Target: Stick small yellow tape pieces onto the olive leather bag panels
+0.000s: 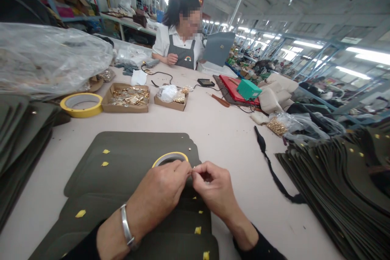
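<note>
My left hand (160,185), with a silver bracelet at the wrist, is closed at the near side of a roll of yellow tape (170,155). The roll's lower part is hidden behind the hand. Fingertip to fingertip with it, my right hand (211,185) is closed in a pinch; whatever small thing lies in that pinch is too small to name. Beneath both hands, dark olive flat panels (140,142) overlap in a row on the table. Small yellow tape bits (80,213) stick to them, and a small metal stud (189,149) shows near the top panel's right edge.
A second yellow tape roll (81,105) lies beside a cardboard box of gold metal parts (126,97) and a smaller box (172,99). Stacked olive panels flank me at left (18,142) and right (338,183). Across the table a person (181,44) holds a grey panel (217,48).
</note>
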